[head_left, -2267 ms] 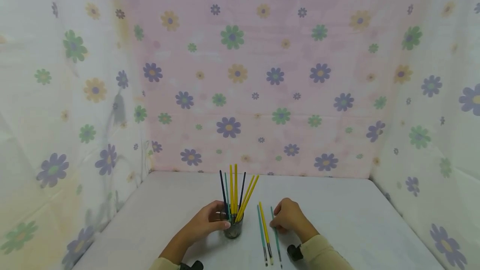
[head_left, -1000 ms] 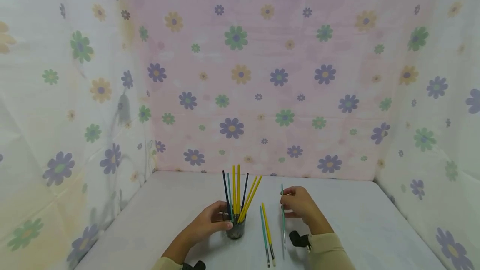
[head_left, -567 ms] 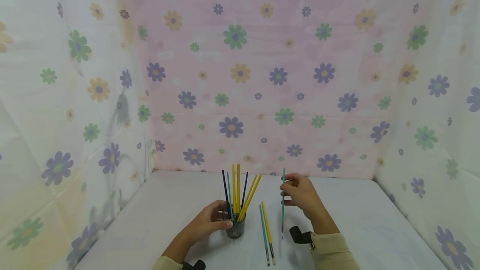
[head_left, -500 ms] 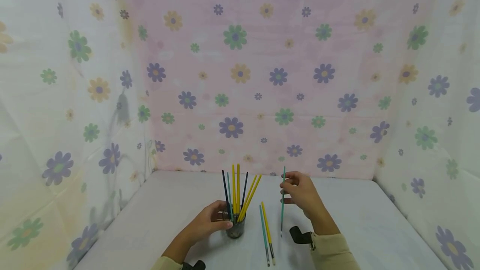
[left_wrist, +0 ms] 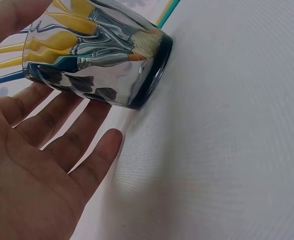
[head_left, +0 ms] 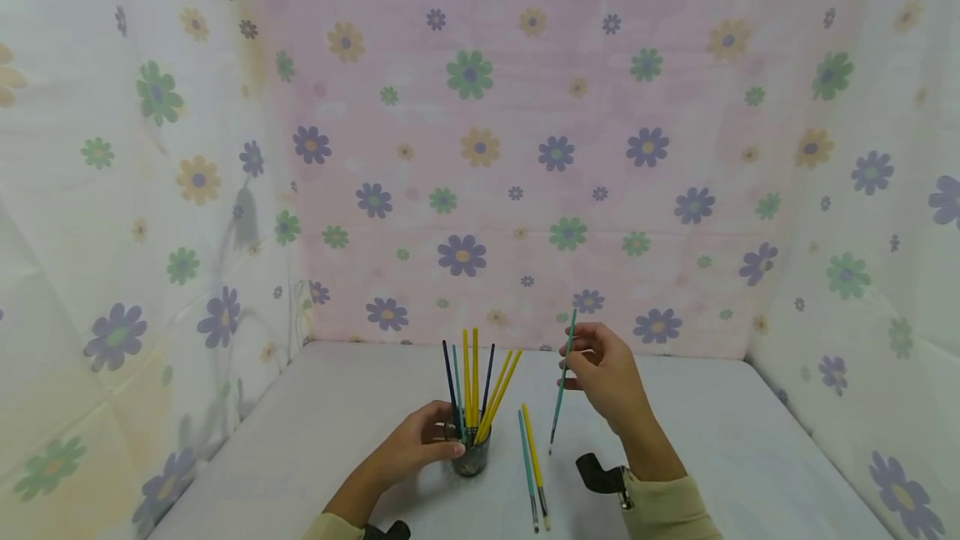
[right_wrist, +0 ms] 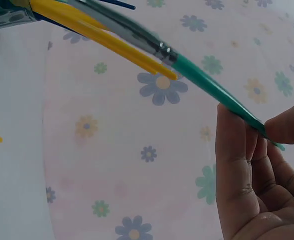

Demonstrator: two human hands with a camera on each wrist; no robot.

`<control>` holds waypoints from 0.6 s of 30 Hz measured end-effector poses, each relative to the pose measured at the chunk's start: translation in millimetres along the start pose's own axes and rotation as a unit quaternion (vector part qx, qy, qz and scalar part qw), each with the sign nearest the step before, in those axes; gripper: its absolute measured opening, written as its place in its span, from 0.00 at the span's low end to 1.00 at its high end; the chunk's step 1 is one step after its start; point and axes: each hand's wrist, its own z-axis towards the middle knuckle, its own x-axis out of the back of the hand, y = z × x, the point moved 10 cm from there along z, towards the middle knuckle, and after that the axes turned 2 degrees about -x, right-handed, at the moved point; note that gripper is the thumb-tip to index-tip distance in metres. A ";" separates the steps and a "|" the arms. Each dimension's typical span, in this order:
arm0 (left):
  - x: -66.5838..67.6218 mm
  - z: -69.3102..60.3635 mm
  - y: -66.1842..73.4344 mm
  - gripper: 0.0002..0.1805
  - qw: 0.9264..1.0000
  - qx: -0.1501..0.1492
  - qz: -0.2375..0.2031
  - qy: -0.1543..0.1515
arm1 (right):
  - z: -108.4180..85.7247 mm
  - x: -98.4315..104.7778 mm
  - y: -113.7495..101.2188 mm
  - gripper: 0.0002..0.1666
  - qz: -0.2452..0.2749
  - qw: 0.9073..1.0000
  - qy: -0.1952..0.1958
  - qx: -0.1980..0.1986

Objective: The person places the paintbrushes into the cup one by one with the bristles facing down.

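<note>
In the head view my left hand (head_left: pixel 408 450) holds a clear glass (head_left: pixel 471 463) upright on the white table, thumb on the near side and fingers around the back. Several paintbrushes stand in the glass, handles up, with yellow (head_left: pixel 475 377), dark blue and teal handles. Their bristles show through its wall (left_wrist: pixel 122 82) in the left wrist view. My right hand (head_left: pixel 611 382) pinches a teal paintbrush (head_left: pixel 557 408) by its handle, raised off the table, bristle end down and tilted toward the glass. In the right wrist view its ferrule (right_wrist: pixel 137 34) overlaps the yellow handles.
Between the hands, a teal paintbrush (head_left: pixel 527 467) and a yellow paintbrush (head_left: pixel 534 461) lie side by side on the white table (head_left: pixel 322 407), bristles toward me. Flowered cloth (head_left: pixel 517 107) encloses the table at the back and both sides.
My right hand has picked the teal paintbrush off the table and raised it; its bristle end now swings left, toward the glass. The left hand stays at the glass.
</note>
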 end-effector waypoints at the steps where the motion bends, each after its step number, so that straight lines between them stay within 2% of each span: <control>1: 0.0 -0.1 0.2 0.34 1.000 -0.001 0.000 0.000 | -0.8 -0.2 -1.8 0.17 0.002 1.000 0.002 0.004; 18: 0.6 0.2 -3.6 0.34 1.000 0.000 0.011 -0.002 | -9.1 -18.3 -13.6 0.16 0.011 1.000 0.003 0.025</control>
